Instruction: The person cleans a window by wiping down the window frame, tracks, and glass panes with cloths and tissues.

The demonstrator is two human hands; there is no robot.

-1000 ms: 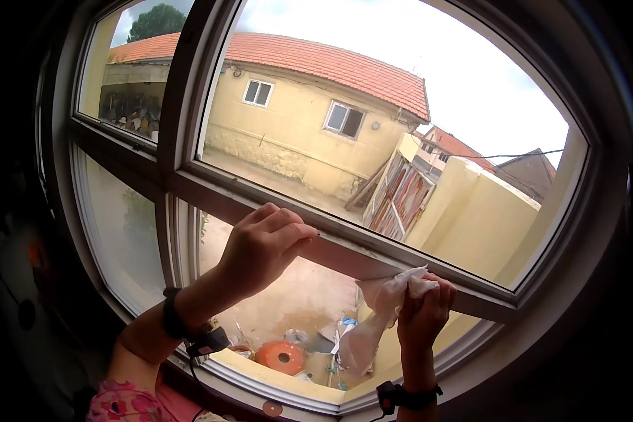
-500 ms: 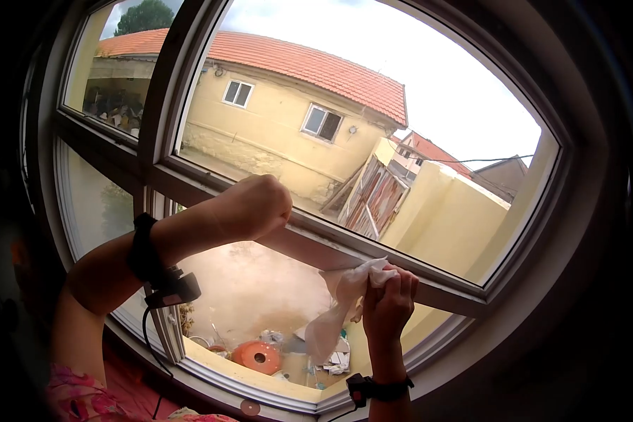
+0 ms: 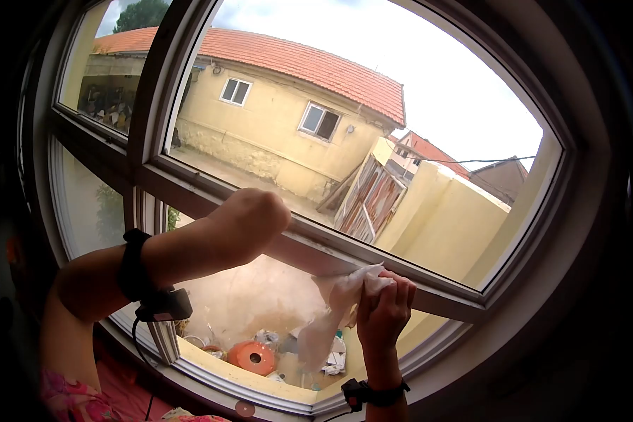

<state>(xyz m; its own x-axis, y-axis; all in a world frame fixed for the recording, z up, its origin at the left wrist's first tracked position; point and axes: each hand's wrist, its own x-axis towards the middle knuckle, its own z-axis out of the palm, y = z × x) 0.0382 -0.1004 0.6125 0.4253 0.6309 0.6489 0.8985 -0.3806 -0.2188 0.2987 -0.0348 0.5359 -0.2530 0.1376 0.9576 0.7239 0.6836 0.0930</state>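
My right hand [image 3: 385, 320] is closed on a thin white wipe [image 3: 327, 330], pinched against the horizontal window bar [image 3: 306, 250]. The wipe's loose end hangs down from the fingers, over the lower opening. My left hand [image 3: 256, 214] lies against the same bar, further left, with its wrist sharply bent. Its fingers are hidden behind the back of the hand, so what they do cannot be made out. Above the bar is a large window pane [image 3: 274, 119]. Each wrist wears a black strap, and a small box [image 3: 165, 306] sits on the left one.
An upright post [image 3: 151, 105] divides the window, with a sliding frame [image 3: 151, 281] below it at the left. Cables hang from both wrist straps. Outside, an orange round object [image 3: 253, 358] and scattered items lie on the ground. Beyond stand a yellow house [image 3: 260, 133] and a rusty gate [image 3: 372, 195].
My left hand and forearm sit slightly lower in view. My right hand and the wipe have shifted a little left and down. The whole view has moved slightly; the wipe is still held.
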